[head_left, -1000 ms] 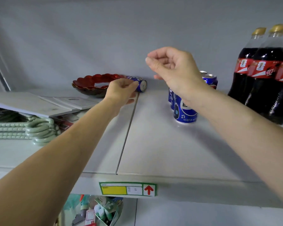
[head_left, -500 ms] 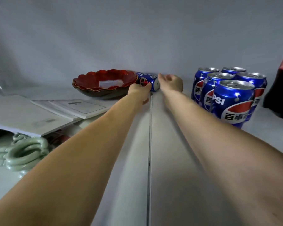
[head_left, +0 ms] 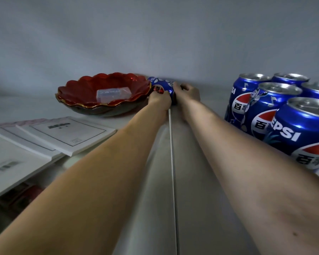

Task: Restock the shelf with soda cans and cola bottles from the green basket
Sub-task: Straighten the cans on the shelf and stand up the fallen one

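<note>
A blue soda can (head_left: 161, 85) lies on its side at the back of the shelf (head_left: 193, 181), just beside a red bowl (head_left: 103, 94). The left hand (head_left: 159, 99) grips the can from the front, fingers curled round it. The right hand (head_left: 189, 92) holds the can's right end. Upright cans (head_left: 276, 115) stand grouped well to the right. Booklets (head_left: 63, 135) lie at left.
</note>
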